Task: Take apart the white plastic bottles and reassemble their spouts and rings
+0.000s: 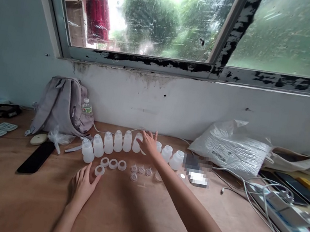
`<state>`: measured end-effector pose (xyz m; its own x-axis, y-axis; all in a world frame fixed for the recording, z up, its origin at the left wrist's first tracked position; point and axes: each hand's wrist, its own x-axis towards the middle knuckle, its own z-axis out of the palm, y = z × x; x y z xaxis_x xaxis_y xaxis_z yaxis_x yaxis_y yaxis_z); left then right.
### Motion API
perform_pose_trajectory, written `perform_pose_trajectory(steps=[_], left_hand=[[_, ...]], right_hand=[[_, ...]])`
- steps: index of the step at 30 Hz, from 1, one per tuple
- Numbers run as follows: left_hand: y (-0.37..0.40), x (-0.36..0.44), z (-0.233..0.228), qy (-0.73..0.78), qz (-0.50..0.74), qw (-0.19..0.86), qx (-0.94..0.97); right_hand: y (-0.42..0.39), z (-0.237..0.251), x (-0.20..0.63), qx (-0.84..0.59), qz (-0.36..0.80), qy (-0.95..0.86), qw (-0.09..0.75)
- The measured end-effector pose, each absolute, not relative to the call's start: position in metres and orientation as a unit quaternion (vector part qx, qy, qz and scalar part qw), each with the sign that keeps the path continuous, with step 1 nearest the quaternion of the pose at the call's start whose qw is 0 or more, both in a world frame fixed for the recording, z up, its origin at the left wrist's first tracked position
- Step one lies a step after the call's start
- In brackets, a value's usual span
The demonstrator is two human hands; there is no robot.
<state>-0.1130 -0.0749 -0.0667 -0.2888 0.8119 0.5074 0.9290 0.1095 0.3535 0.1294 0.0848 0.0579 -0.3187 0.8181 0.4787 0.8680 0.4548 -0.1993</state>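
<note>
A curved row of several small translucent white bottles (109, 142) stands on the wooden table (132, 215). In front of them lie white ring caps (113, 163) and small clear stoppers (141, 170). My left hand (81, 186) rests flat on the table, its fingertips touching one ring cap (100, 170). My right hand (148, 143) reaches far forward, with fingers curled over a bottle in the middle of the row; whether it grips the bottle is unclear.
A grey backpack (63, 105) with a water bottle stands at the back left. A black phone (36, 157) lies left of the bottles. A white plastic bag (231, 146), cables and a power strip (289, 215) fill the right side. The wall and window rise behind.
</note>
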Motion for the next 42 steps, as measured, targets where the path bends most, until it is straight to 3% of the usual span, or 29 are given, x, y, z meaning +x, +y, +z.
perform_pose_trajectory(steps=[4,6,10,14,17,26,34,38,42], left_hand=[[-0.073,-0.109,-0.062,-0.678,-0.405,0.116,-0.602],[-0.075,-0.1,-0.053,-0.654,-0.433,0.109,-0.611],[-0.085,-0.067,-0.036,-0.597,-0.468,0.015,-0.652],[-0.098,-0.026,-0.026,-0.527,-0.408,-0.137,-0.733],[-0.103,-0.004,-0.022,-0.502,-0.378,-0.203,-0.751],[-0.113,0.02,-0.015,-0.444,-0.374,-0.326,-0.746],[-0.103,0.013,-0.006,-0.413,-0.365,-0.437,-0.71],[-0.103,0.006,-0.019,-0.403,-0.344,-0.627,-0.572],[-0.1,-0.002,-0.025,-0.384,-0.419,-0.67,-0.479]], right_hand=[[0.062,0.068,0.143,-0.499,-0.028,-0.82,0.279],[0.04,0.074,0.155,-0.477,0.005,-0.813,0.334],[-0.018,0.061,0.18,-0.436,0.214,-0.739,0.467],[-0.068,0.019,0.189,-0.428,0.475,-0.594,0.488],[-0.081,-0.007,0.192,-0.463,0.544,-0.53,0.457],[-0.075,-0.018,0.209,-0.563,0.279,-0.664,0.406],[-0.089,-0.013,0.219,-0.45,0.17,-0.759,0.438],[-0.085,-0.01,0.242,-0.474,0.096,-0.709,0.512],[-0.067,-0.01,0.266,-0.554,0.01,-0.555,0.621]])
